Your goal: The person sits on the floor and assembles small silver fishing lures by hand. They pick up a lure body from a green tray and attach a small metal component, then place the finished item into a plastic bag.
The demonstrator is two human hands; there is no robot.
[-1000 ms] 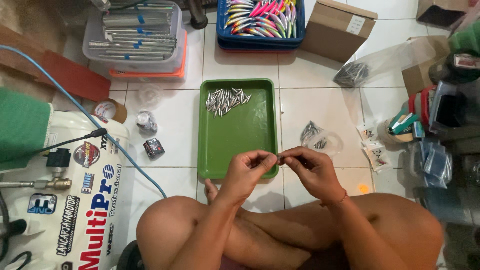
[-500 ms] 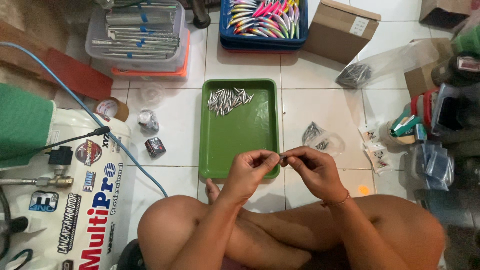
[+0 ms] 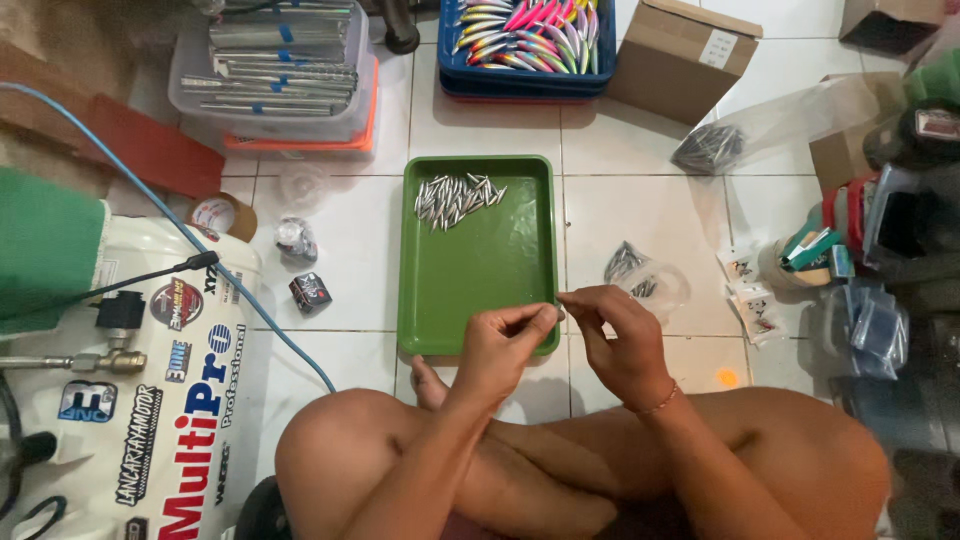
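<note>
Sitting cross-legged on the white tiled floor (image 3: 650,200), the person has both hands raised just above the knees, at the lower middle of the frame. Their left hand (image 3: 505,345) is curled, thumb and forefinger pinched together at the tip; their right hand (image 3: 620,340) is curled the same way, and the two sets of fingertips meet over the lower right corner of the green tray (image 3: 480,285). Between them sits a tiny silvery piece (image 3: 560,312), too small to make out clearly; which hand has the firmer hold on it I cannot tell.

That tray lies flat on the tiles at the centre of the frame, its near edge just beyond a bare foot. A small heap of silvery metal pieces (image 3: 455,198) lies in its upper left part; the rest of the tray floor is bare.

Right of the tray, near the right hand, a clear plastic bag (image 3: 640,275) holds more dark metal bits. At the top centre a blue crate (image 3: 530,40) is packed with bright coloured fishing lures, with a cardboard box (image 3: 680,45) beside it. At the upper left a clear tub (image 3: 275,65) holds long metal strips. A white air compressor tank (image 3: 150,400) fills the lower left, with a blue hose (image 3: 190,240) running across it.
</note>
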